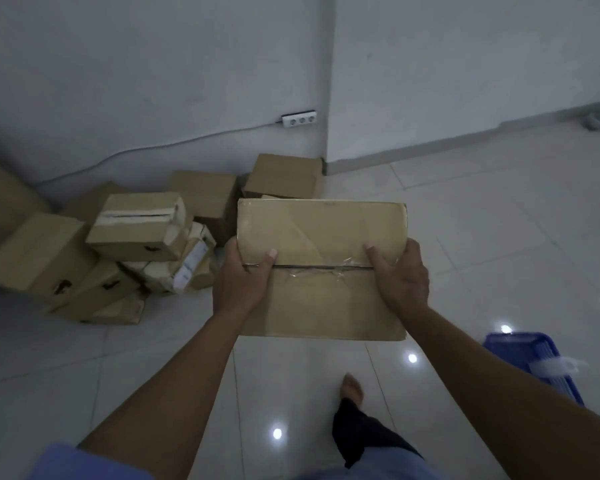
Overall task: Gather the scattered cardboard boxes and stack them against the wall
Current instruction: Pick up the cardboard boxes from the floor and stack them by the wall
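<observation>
A person holds a flat cardboard box out in front of the body, above the white tiled floor; the left hand grips its left edge with the thumb laid over the top by the taped seam, and the right hand grips the right edge the same way, fingers of both hands curled out of sight under the box. Crinkled clear tape runs along the seam between the two thumbs. Ahead and to the left, a loose heap of cardboard boxes lies against the grey wall: a box with a torn taped top sits tilted on top of others, a crushed carton with a white label leans beside it, and two plainer boxes stand near the wall's corner, just beyond the held box. The held box hides part of the floor and the near edge of the corner box. A white power strip is fixed to the wall, its cable trailing down to the left. At lower right a blue plastic basket stands on the tiles, partly covered by the right forearm, with a pale object on it too blurred to identify. A bare foot and dark trouser leg show below the box. A large box at the far left is cut off by the frame edge, and something dark at the far right by the skirting is too dim to make out.
</observation>
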{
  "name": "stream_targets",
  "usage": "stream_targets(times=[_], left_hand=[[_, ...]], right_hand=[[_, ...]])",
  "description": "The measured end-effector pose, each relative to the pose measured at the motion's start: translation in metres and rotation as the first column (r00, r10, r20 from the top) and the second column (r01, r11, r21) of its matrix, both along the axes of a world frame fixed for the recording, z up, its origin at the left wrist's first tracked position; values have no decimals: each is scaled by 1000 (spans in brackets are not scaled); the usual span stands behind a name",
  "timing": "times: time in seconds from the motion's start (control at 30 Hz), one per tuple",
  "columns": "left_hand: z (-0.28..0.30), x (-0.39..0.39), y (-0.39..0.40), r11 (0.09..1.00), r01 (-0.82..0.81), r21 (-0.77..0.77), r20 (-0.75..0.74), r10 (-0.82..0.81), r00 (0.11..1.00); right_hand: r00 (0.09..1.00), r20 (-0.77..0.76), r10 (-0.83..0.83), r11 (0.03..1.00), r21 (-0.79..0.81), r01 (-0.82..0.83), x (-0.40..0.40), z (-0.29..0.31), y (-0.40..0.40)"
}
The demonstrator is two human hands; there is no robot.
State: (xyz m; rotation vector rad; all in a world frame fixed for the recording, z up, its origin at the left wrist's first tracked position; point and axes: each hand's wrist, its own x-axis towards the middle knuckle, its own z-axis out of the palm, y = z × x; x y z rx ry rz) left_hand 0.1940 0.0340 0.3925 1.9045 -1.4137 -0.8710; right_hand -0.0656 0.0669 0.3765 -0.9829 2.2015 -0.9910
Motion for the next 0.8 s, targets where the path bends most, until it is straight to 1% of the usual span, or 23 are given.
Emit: stream_targets(times=[0.03, 0.13, 0.23, 0.3, 0.43, 0.53, 0.63, 0.7, 0.8], left_hand=[[1, 0, -18, 999, -49, 9, -1, 49, 999], [6, -4, -52, 993, -119, 5, -18, 119, 993], [3, -3, -98, 975, -220, 39, -33, 221, 975], [-3, 4, -124, 959, -278, 55, -19, 279, 960], [-25, 22, -183, 921, -378, 92, -14, 381, 924], [-50, 34, -232, 917, -387, 99, -28, 391, 920], [-68, 40, -283, 912, -384, 145, -43, 393, 918], [-80, 43, -312, 910, -376, 176, -27, 386, 922], [-105, 46, -346, 891, -381, 249, -15, 397, 918]], right_hand=[[999, 1, 38, 999, 12, -38, -1, 1, -29], [992, -10, 129, 991, 26, -128, -4, 7, -89], [974, -27, 225, 974, 46, -223, -2, 7, -159], [956, -27, 292, 954, 77, -290, 7, 4, -202], [929, -16, 371, 921, 134, -365, 29, -16, -286], [919, -1, 394, 904, 181, -387, 46, -33, -344], [924, 9, 383, 900, 220, -375, 51, -50, -394], [924, -8, 381, 895, 255, -367, 54, -58, -424], [910, -21, 415, 869, 306, -389, 55, -75, -465]])
